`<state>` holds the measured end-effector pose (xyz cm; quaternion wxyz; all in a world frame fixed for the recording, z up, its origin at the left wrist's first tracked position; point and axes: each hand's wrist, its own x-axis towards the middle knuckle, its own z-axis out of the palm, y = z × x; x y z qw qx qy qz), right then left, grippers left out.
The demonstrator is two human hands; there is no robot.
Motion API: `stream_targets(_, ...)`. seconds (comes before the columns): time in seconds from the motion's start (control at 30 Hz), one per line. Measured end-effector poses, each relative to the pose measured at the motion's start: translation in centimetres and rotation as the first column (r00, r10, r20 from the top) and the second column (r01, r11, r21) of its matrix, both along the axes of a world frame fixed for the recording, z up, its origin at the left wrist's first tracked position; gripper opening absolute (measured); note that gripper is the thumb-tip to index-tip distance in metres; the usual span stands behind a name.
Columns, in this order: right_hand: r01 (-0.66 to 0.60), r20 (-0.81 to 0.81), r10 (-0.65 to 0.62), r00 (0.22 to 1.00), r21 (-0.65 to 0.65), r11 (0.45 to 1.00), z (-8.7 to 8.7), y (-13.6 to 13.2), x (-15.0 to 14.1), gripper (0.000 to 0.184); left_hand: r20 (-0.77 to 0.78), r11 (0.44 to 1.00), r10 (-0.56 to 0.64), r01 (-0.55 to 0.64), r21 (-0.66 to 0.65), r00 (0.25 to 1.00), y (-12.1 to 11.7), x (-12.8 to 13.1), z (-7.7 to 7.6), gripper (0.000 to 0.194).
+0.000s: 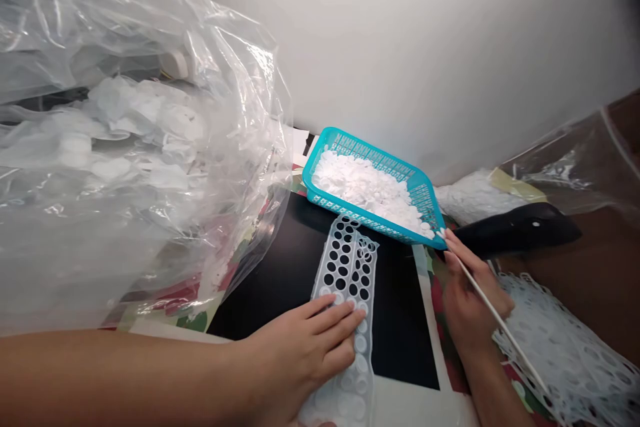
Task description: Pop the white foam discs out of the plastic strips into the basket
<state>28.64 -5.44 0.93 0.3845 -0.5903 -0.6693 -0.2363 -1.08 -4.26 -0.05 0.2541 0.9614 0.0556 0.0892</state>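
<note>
My left hand (pixel 305 353) lies flat on a white perforated plastic strip (pixel 345 273), its fingers spread across the strip. Many of the strip's round holes show black below my fingers, while the part under and below my hand holds white discs. The strip rests on a black board (pixel 285 280). My right hand (pixel 473 300) grips a thin white stick (pixel 503 327), whose tip reaches the near corner of a teal plastic basket (pixel 370 157). That basket is heaped with small white discs (pixel 365 187).
A large clear plastic bag (pixel 150 47) full of white pieces fills the left side. A black handled object (pixel 520 230) lies beyond my right hand. A white perforated sheet (pixel 565 347) sits at lower right on a brown surface (pixel 565 247). A white wall (pixel 400 47) stands behind.
</note>
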Motion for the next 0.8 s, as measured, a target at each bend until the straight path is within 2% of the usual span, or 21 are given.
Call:
stream_targets(0.17, -0.011, -0.058, 0.011, 0.998, -0.001, 1.0, -0.2, 0.6, 0.1, 0.021, -0.004, 1.0, -0.004, 0.004, -0.008, 1.0, 0.1, -0.1, 0.1, 0.072)
stream_targets(0.3, -0.054, -0.093, 0.055, 0.994, 0.011, 0.998, 0.1, 0.1, -0.7, 0.019, 0.001, 1.0, -0.025, 0.025, 0.013, 1.0, -0.1, 0.0, 0.3, 0.068)
stream_targets(0.43, -0.152, -0.109, 0.143, 0.984, -0.08, 0.985, 0.3, -1.0, -2.3, 0.017, 0.073, 0.998, -0.054, 0.053, 0.022, 0.996, -0.4, 0.3, 0.3, 0.055)
stream_targets(0.53, -0.202, -0.072, 0.194, 0.978, -0.143, 0.969, 0.3, -1.4, -3.1, 0.019, 0.091, 0.998, -0.068, 0.067, 0.021, 0.993, -0.4, 0.4, 0.5, 0.053)
stream_targets(0.6, -0.182, -0.06, 0.176, 0.983, -0.11, 0.977, 0.3, -1.1, -2.9, 0.02, 0.07, 0.996, -0.09, 0.09, 0.009, 0.993, -0.2, 0.4, 0.7, 0.055)
stream_targets(0.73, -0.047, -0.083, 0.049, 0.995, 0.021, 0.999, -0.1, -0.1, -1.2, 0.014, 0.044, 0.993, -0.109, 0.11, -0.031, 0.993, 0.1, 0.3, 1.0, 0.056)
stream_targets(0.8, -0.003, -0.1, 0.006, 0.995, 0.031, 1.0, -0.3, 0.4, -0.4, 0.015, 0.038, 0.993, -0.109, 0.11, -0.047, 0.993, 0.1, 0.3, 1.1, 0.056)
